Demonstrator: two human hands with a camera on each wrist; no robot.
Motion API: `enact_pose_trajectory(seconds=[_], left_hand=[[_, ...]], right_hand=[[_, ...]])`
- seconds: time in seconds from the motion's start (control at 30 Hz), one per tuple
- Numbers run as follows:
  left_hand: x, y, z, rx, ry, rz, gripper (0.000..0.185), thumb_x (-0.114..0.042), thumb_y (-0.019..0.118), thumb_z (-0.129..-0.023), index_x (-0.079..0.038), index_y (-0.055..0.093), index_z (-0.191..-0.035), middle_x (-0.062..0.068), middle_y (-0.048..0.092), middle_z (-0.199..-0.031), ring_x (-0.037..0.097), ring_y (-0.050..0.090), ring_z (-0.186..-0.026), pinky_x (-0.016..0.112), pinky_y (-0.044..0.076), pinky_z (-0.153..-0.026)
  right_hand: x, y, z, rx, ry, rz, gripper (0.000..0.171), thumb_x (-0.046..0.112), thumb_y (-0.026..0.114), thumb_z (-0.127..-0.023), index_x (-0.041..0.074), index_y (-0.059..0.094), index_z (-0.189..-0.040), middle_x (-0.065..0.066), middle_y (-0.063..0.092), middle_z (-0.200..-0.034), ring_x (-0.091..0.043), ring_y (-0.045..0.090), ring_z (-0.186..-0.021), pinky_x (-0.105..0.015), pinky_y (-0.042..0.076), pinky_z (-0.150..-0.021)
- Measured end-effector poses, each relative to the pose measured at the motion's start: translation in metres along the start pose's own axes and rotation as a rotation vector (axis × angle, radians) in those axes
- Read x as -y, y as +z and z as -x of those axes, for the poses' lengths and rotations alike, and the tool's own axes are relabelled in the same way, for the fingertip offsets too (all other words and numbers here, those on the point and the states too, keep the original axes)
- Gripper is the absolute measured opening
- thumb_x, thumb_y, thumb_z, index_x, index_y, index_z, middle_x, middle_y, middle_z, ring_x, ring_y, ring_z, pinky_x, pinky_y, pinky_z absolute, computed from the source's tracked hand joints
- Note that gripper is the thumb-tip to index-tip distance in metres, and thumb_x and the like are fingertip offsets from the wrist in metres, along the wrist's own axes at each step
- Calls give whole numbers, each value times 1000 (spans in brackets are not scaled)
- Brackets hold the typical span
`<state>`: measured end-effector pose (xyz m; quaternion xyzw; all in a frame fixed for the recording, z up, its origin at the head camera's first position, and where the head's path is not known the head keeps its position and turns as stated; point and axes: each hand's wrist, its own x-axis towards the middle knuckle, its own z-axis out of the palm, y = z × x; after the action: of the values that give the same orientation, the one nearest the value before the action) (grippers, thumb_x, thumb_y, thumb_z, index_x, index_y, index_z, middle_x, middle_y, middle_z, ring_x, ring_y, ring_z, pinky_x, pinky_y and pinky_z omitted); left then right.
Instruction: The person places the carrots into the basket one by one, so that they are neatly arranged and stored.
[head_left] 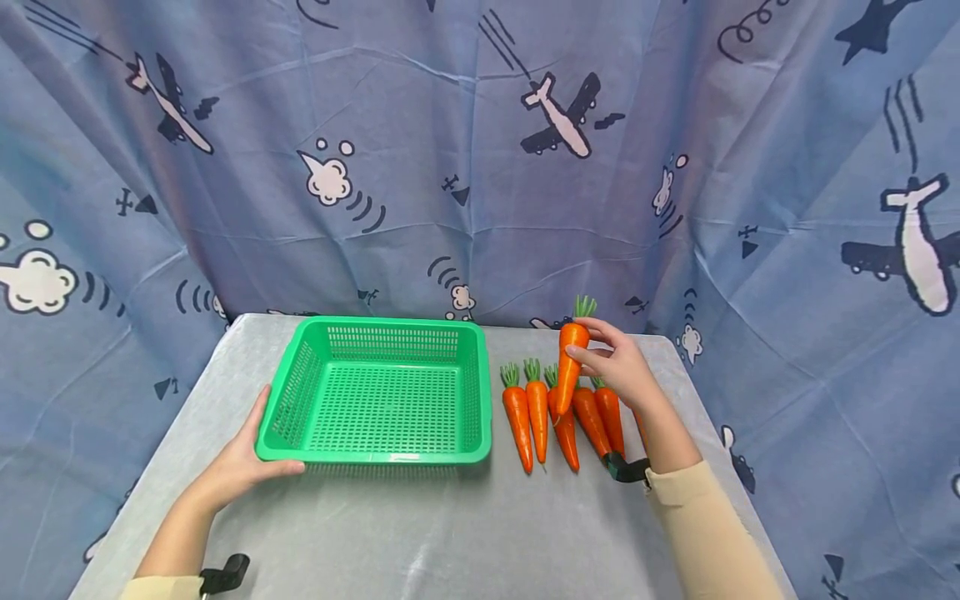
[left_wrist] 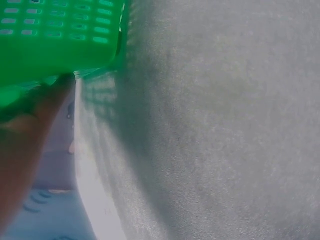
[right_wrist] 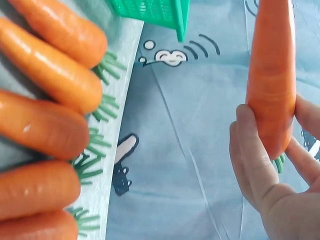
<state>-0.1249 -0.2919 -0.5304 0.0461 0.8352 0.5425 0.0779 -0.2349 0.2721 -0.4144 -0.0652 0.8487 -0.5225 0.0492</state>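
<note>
In the head view my right hand (head_left: pixel 618 362) pinches an orange carrot (head_left: pixel 572 358) between thumb and fingers, near its green-topped end. The carrot hangs tip down above the row of carrots (head_left: pixel 517 421) lying side by side on the table. Seen from the right wrist, the fingertips (right_wrist: pixel 246 112) press against the thick end of the held carrot (right_wrist: pixel 272 75). My left hand (head_left: pixel 236 462) grips the front left corner of a green plastic basket (head_left: pixel 375 457), its thumb along the front rim. Some of its fingers are hidden behind the basket wall. Nothing lies inside the basket.
A pale grey cloth-like surface covers the table (head_left: pixel 420 533). Behind it and at both sides hangs a blue curtain (head_left: pixel 420 167) printed with airplanes and clouds. A black wrist strap mount (head_left: pixel 626 468) on the right arm hides part of the carrots.
</note>
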Motion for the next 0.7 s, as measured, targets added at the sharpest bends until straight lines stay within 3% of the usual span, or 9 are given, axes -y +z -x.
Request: enact_pose_trajectory(seconds=[0.07, 0.17, 0.23, 0.3, 0.4, 0.5, 0.6, 0.63, 0.7], left_hand=[[1, 0, 0, 1, 3, 0, 135, -10, 86, -78, -37, -19, -159, 19, -1, -169, 46, 15, -147, 38, 30, -115], [2, 1, 1, 0, 5, -4, 135, -10, 86, -78, -36, -18, -159, 19, 0, -169, 45, 17, -147, 10, 30, -99], [2, 0, 1, -3, 4, -2, 135, -10, 86, -78, -37, -18, -159, 19, 0, -169, 46, 17, -147, 14, 31, -104], [2, 0, 1, -6, 4, 2, 135, -10, 86, -78, -37, -18, -159, 19, -1, -169, 46, 16, -147, 34, 30, -115], [2, -1, 0, -5, 5, 7, 135, -9, 86, -77, -38, -18, -159, 19, -1, -169, 47, 14, -147, 64, 22, -113], [4, 0, 0, -6, 14, 11, 135, -9, 86, -77, -38, -17, -159, 19, -1, -169, 46, 15, -147, 38, 28, -117], [4, 0, 0, -5, 17, 4, 134, -11, 86, -78, -36, -17, -160, 19, 0, -169, 45, 16, -147, 10, 29, -101], [4, 0, 0, -4, 14, 2, 134, -11, 86, -78, -36, -17, -160, 19, 0, -169, 45, 17, -147, 7, 28, -97], [3, 0, 1, -3, 8, -2, 134, -12, 86, -78, -36, -17, -160, 19, 0, -169, 45, 16, -147, 13, 29, -103]], right_hand=[[1, 5, -2, 13, -11, -5, 61, 32, 70, -96, 14, 48, -150, -23, 46, -147, -40, 64, -114, -44, 59, -83], [2, 13, -5, 34, -19, -14, 60, 33, 70, -96, 15, 48, -149, -21, 46, -147, -37, 65, -114, -43, 60, -83], [2, 18, -8, 45, -19, -26, 59, 34, 71, -96, 16, 49, -148, -20, 46, -146, -34, 66, -112, -43, 60, -84], [3, 24, -11, 58, -22, -35, 58, 34, 71, -96, 17, 50, -147, -19, 47, -145, -33, 66, -110, -42, 60, -83], [6, 32, -14, 69, -26, -51, 56, 33, 72, -95, 18, 52, -145, -19, 47, -144, -32, 67, -109, -43, 59, -84], [10, 40, -18, 81, -31, -70, 55, 32, 72, -95, 18, 52, -144, -20, 45, -145, -33, 66, -109, -47, 59, -86], [13, 46, -20, 90, -28, -78, 56, 32, 72, -95, 18, 51, -145, -20, 43, -147, -33, 66, -109, -50, 58, -87], [14, 48, -21, 92, -27, -78, 56, 32, 72, -95, 18, 51, -145, -20, 43, -147, -33, 66, -109, -51, 58, -87], [16, 51, -21, 96, -26, -73, 55, 31, 72, -95, 18, 51, -145, -20, 42, -148, -34, 66, -109, -51, 58, -87]])
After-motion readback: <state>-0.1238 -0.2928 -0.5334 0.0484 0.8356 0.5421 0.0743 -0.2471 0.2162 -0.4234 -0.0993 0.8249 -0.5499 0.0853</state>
